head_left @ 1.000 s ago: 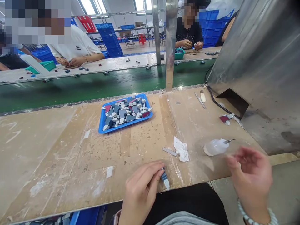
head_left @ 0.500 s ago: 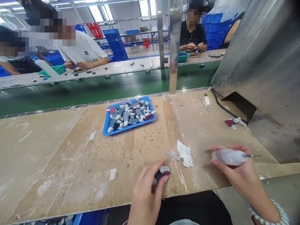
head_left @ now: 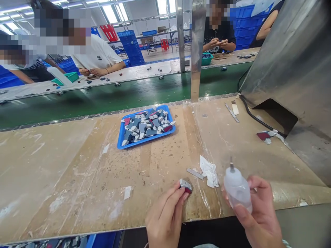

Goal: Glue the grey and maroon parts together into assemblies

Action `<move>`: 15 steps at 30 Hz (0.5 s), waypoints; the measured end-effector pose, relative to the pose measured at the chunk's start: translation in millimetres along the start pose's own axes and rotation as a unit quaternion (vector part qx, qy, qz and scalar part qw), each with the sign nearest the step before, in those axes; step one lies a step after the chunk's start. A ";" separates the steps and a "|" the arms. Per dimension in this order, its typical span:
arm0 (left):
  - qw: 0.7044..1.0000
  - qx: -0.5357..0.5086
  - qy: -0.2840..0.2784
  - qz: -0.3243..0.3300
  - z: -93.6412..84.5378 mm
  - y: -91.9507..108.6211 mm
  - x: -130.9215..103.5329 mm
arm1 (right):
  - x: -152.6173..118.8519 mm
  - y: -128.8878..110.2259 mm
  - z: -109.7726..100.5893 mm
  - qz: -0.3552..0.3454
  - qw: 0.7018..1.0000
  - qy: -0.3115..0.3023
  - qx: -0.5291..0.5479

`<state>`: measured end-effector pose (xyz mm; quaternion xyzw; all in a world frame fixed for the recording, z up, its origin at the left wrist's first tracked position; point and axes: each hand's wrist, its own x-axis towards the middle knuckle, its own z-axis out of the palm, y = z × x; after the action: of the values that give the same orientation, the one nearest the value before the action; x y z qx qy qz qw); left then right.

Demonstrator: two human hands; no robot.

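Observation:
Between the fingers and thumb of my left hand [head_left: 167,210] is a small grey and dark red part [head_left: 186,186], held just over the table's front edge. My right hand [head_left: 258,206] grips a translucent squeeze bottle [head_left: 238,189] with a thin metal needle tip, which points up and away from me. Clear liquid shows inside the bottle. Between the two hands lie a crumpled white tissue [head_left: 209,171] and a flat metal strip [head_left: 195,173]. Farther off, a blue tray [head_left: 120,140] is heaped with similar grey, white and dark red parts.
A green conveyor belt [head_left: 103,98] runs behind the table, with a metal post [head_left: 196,69] at its near edge. A metal housing [head_left: 281,75] and black cable stand at right. Near them lie a blade [head_left: 232,113] and another part [head_left: 264,135]. Several co-workers sit opposite.
The squeeze bottle has swung from lying sideways, tip to the right, to tip up, and has come a little left. My left hand still holds the part, now showing more of its grey top.

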<state>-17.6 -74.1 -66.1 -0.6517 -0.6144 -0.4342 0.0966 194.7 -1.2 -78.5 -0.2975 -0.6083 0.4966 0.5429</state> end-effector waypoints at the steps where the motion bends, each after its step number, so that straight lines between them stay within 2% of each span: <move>1: 1.000 -0.007 -0.002 -0.004 -0.2 0.4 -0.5 | 0.6 -1.0 2.5 -0.001 1.000 0.014 -0.010; 3: 1.000 -0.017 -0.008 -0.004 -0.9 1.4 -2.5 | 5.1 -4.1 6.9 0.007 0.998 0.054 -0.006; 7: 0.999 -0.003 -0.007 0.032 -3.6 3.6 -7.7 | 20.2 -12.2 18.6 0.056 0.979 0.166 0.106; 9: 0.999 -0.001 -0.008 0.047 -5.5 4.1 -8.8 | 25.3 -14.9 25.6 0.059 0.967 0.203 0.139; 11: 0.998 -0.008 -0.021 0.054 -7.1 4.1 -8.3 | 26.4 -15.9 31.6 0.033 0.971 0.206 0.118; 15: 0.997 -0.025 -0.032 0.070 -7.7 2.3 -5.1 | 21.3 -15.8 39.2 -0.041 0.988 0.149 0.017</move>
<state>-18.3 -83.4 -64.0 -0.7085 -0.5595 -0.4203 0.0908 155.0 1.8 -52.8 -0.3340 -0.5239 0.4339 0.6525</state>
